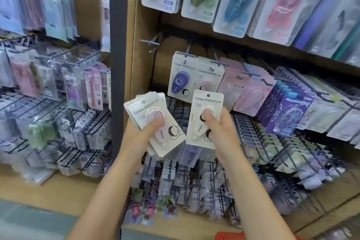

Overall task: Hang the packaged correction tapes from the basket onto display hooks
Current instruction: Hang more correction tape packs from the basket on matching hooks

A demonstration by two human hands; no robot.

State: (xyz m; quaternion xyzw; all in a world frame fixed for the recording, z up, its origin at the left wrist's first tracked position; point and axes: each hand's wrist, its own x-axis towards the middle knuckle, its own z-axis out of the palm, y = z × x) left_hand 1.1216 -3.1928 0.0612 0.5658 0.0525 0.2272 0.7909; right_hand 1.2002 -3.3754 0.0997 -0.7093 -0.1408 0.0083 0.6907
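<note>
Packets light and stiff: left hand (150, 128) grips stack (155, 122); right hand (216, 122) pinches single packet (204, 119); hang-hole at 12 o'clock, below purple packet (180, 82)

We see a fanned stack of carded correction tapes (155, 122), tilted to the right, its front card white with a pale pink dispenser under a clear blister and a small cartoon figure at the lower corner. Just beside it, apart from the stack, a single packaged tape (204, 121) stands nearly upright: white card, round hang hole at the top, cream-white dispenser. Behind them, two like packs hang on display hooks (190, 54), one purple (180, 81), one pink (209, 80), and a red basket (231, 236) corner shows at the bottom edge.
</note>
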